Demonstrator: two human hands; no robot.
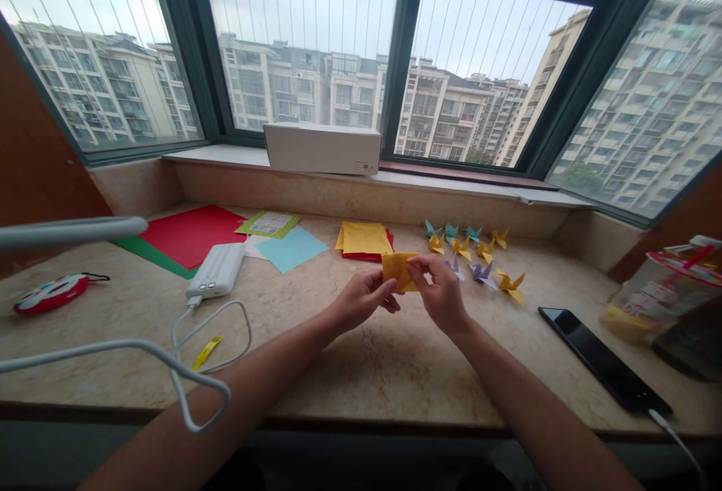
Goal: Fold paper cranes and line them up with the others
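Observation:
A small folded piece of yellow origami paper is held up between both hands above the stone counter. My left hand is closed on its left edge, thumb in front. My right hand pinches its right side between thumb and fingers. Behind the paper lies a stack of yellow square sheets with red sheets under it. To the right of my right hand stand several folded paper cranes: teal ones at the back, yellow ones, and purple ones nearer the hand.
At left lie a red sheet, a light blue sheet, a white power bank with a looping cable, and a red-and-white object. A phone and plastic cup are at right. A white box stands on the sill.

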